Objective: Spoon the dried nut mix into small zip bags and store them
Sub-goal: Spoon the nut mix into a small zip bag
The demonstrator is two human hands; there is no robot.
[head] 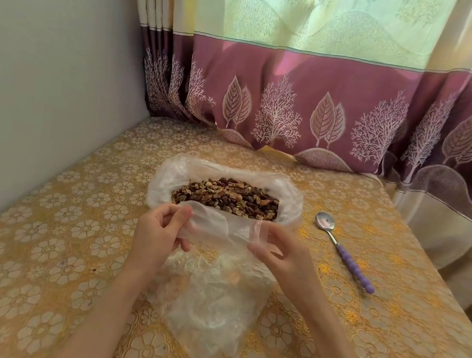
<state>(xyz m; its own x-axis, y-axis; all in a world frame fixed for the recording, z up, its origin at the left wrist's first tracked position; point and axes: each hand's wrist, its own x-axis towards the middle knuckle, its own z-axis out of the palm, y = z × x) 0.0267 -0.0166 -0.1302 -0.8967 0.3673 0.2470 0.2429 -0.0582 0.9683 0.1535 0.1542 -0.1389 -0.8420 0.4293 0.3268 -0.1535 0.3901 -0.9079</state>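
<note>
pinching a small zip bag [220, 229] with both hands [157, 228] [275, 251]; spoon [344, 250] lies right, handle toward you, nearer the right hand.

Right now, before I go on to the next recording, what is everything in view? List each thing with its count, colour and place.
nut mix: one heap, brown, in the big open bag at table centre
big bag: one, clear, behind the hands
small bag: one, clear, held up between both hands, in front of the heap
crumpled plastic: one clear pile, count unclear, on the table between the forearms
spoon: one, metal bowl with purple handle, lying right of the big bag
tablecloth: one, gold with white flowers, over the table
curtain: one, cream and purple, behind the table
wall: one, pale, left
left hand: pinching grip on the small bag
right hand: pinching grip on the small bag
</note>
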